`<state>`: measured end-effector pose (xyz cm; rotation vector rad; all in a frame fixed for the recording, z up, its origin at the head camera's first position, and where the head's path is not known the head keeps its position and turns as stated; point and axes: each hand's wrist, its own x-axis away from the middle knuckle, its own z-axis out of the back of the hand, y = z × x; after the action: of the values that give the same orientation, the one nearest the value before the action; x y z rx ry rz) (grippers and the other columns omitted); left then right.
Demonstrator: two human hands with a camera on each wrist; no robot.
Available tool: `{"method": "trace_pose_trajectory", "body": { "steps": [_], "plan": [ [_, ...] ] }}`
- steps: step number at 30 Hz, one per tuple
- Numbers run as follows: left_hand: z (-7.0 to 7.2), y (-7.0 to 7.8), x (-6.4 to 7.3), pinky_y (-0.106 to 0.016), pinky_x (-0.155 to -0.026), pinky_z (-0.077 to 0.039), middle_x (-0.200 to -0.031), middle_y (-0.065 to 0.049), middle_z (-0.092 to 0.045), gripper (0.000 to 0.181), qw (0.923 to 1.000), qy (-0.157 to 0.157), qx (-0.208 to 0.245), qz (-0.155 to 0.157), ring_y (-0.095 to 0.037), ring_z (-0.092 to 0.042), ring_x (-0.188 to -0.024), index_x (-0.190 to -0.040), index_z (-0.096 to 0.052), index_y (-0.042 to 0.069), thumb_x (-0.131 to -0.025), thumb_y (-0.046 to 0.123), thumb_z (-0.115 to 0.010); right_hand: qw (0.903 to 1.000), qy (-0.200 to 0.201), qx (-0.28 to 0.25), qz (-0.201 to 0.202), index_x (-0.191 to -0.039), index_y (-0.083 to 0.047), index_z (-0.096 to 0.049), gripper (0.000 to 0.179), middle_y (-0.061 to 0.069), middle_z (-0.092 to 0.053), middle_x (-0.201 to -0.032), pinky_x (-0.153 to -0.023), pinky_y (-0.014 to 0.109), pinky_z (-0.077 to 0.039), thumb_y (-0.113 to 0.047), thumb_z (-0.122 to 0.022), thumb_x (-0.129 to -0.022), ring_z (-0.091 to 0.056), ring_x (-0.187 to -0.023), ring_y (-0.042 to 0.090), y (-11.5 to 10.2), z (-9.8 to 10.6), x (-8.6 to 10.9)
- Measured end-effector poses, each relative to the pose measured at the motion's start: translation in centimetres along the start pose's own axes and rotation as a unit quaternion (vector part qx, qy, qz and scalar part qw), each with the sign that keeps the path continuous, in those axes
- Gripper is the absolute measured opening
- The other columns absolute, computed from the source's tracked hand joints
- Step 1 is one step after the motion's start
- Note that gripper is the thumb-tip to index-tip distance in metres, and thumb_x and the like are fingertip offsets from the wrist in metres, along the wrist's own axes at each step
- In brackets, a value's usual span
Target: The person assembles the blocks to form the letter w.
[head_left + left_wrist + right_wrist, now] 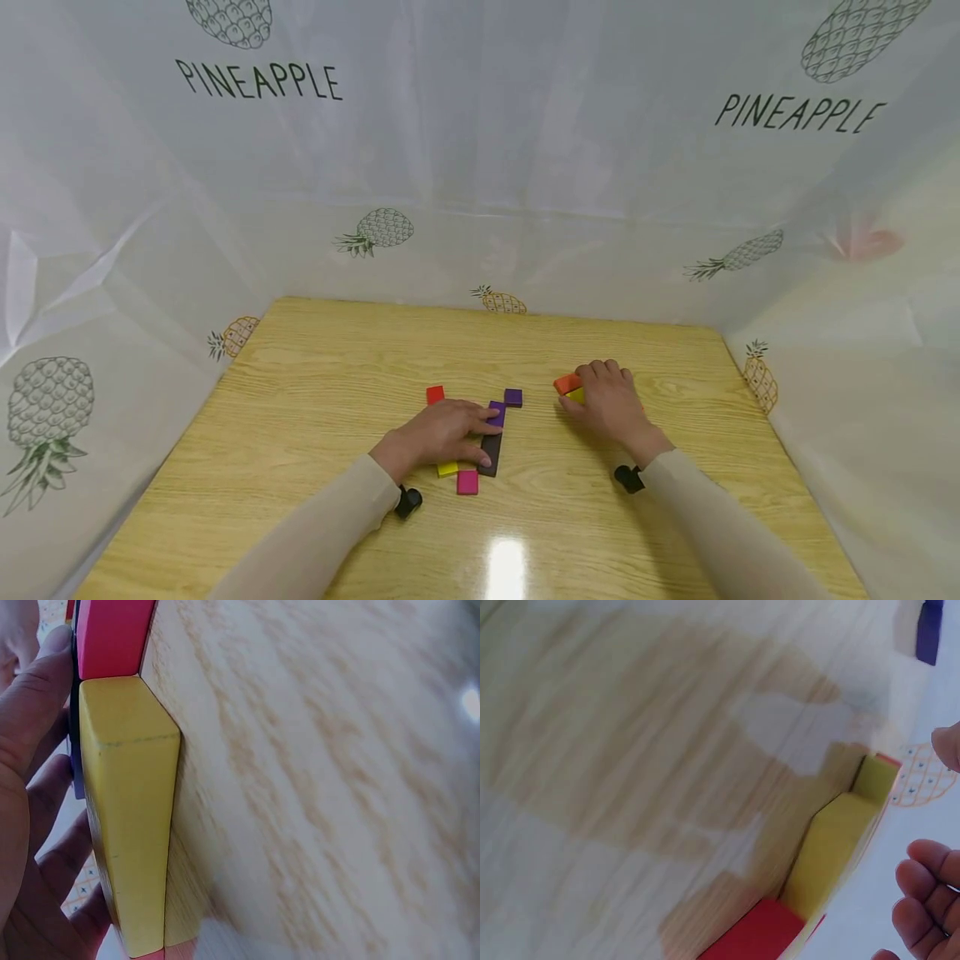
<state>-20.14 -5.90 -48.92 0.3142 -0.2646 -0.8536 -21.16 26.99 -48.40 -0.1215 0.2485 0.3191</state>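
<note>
My left hand lies spread over a flat cluster of coloured blocks, its fingertips on a purple block and its thumb at a long dark block. Around it show a red block, a pink block and a yellow block, mostly covered by the hand in the head view. A small purple block touches the cluster's far right corner. Over a second group, my right hand hovers with loosely bent fingers. Orange, yellow and red blocks lie beneath it, partly hidden.
Both groups lie on a wood-grain table. A white curtain printed with pineapples closes off the back and sides. Black wrist devices sit at both cuffs. Bare wood separates the two block groups.
</note>
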Motion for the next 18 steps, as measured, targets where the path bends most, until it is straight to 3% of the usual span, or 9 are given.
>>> {"method": "trace_pose_trajectory", "body": {
  "steps": [10, 18],
  "plan": [
    [0.4, 0.3, 0.2, -0.046, -0.127, -0.034, -0.166, 0.008, -0.043, 0.06, 0.9999, -0.005, 0.005, 0.007, -0.027, -0.042, -0.154, -0.151, -0.061, 0.028, -0.097, 0.054, -0.07, 0.9995, 0.01, 0.025, -0.017, -0.105, -0.001, -0.065, 0.056, 0.018, -0.064, -0.102, -0.077, 0.049, -0.042, -0.053, -0.077, -0.092, -0.055, -0.095, 0.04, 1.0, -0.5, 0.0],
    [0.4, 0.5, 0.3, -0.045, -0.127, -0.034, -0.166, 0.008, -0.044, 0.06, 0.9999, -0.003, 0.012, 0.008, -0.026, -0.042, -0.154, -0.15, -0.062, 0.027, -0.097, 0.053, -0.072, 0.9978, -0.035, 0.026, -0.051, -0.098, -0.001, -0.062, 0.063, 0.017, -0.062, -0.098, -0.078, 0.051, -0.042, -0.064, -0.07, -0.093, -0.054, -0.095, 0.039, 0.9, -1.1, -0.8]
  ]
}}
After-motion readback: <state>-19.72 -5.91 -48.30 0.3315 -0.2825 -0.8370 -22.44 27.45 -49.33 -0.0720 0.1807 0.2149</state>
